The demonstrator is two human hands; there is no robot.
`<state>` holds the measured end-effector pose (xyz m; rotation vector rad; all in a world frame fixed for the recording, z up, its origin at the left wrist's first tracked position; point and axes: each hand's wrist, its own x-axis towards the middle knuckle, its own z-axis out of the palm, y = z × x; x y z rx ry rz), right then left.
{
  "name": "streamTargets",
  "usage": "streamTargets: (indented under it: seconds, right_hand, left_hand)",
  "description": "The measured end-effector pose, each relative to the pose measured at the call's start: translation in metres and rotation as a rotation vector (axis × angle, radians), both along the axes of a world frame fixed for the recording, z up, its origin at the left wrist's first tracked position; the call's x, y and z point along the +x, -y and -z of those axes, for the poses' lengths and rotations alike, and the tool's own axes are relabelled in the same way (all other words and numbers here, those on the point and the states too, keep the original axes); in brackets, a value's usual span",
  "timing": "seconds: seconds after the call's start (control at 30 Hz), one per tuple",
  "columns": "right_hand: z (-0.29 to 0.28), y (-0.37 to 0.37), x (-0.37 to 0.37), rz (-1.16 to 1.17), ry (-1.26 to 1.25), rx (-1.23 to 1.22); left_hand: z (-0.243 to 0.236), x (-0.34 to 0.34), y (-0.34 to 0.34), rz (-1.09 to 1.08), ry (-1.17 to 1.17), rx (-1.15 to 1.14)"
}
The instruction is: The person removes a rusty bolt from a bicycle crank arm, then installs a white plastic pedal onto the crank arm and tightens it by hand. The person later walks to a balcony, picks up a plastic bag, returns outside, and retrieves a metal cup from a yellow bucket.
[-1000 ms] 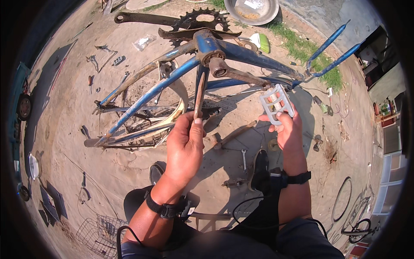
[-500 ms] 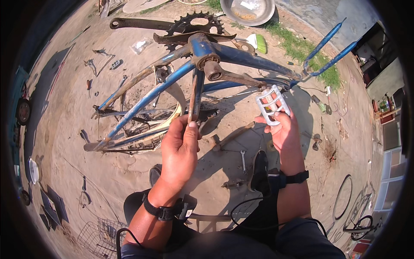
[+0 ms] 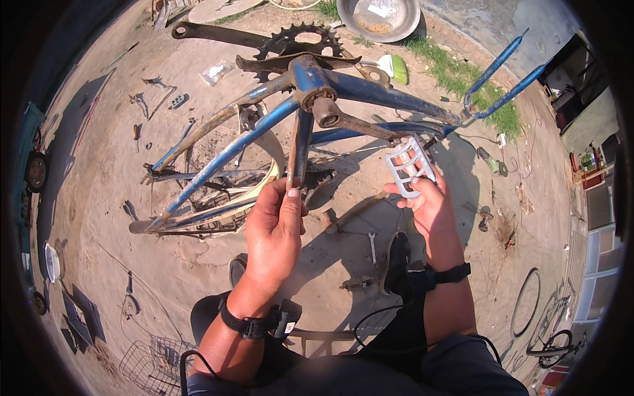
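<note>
A worn blue bicycle frame [image 3: 396, 94] lies before me with its bottom bracket toward the top. My left hand [image 3: 276, 228] is closed around the rusty seat tube [image 3: 295, 148] below that bracket. In my right hand [image 3: 432, 204] is a light grey pedal [image 3: 409, 166], gripped at its near end with the thumb on top. The pedal's far end meets the tip of the rusty crank arm [image 3: 362, 123]; whether its thread sits in the hole cannot be made out. A dark toothed chainring [image 3: 300, 43] and the opposite crank arm [image 3: 214, 33] stand on the far side.
A hammer [image 3: 353, 212] and an open-end wrench [image 3: 373, 247] lie on the ground between my feet. Beyond the frame are a brush with green bristles [image 3: 399, 68] and a metal basin [image 3: 378, 20]. Another pedal [image 3: 177, 101] and a screwdriver [image 3: 137, 132] lie at left.
The pedal has tilted and shifted slightly left in my right hand, its fingers turning with it. My left hand stays on the seat tube.
</note>
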<state>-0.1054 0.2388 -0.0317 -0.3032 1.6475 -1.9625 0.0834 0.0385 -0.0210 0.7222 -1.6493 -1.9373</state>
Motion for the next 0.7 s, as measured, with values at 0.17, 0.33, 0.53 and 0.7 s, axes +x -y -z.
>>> streamTargets:
  seconds: [0.17,0.33,0.53,0.7]
  right_hand:
    - [0.015,-0.002,-0.001,-0.03,0.058,0.015]
    - [0.03,-0.001,-0.001,-0.102,0.13,0.05]
    - [0.035,0.008,0.004,-0.174,0.105,0.209]
    - [0.025,0.011,0.009,-0.165,0.109,0.22]
  left_hand:
    - [0.001,0.001,0.001,-0.003,-0.018,0.015]
    - [0.001,0.002,0.001,-0.006,-0.022,0.012]
    - [0.002,0.002,0.002,-0.004,-0.03,0.01]
    - [0.0,0.002,0.0,-0.002,-0.024,0.016]
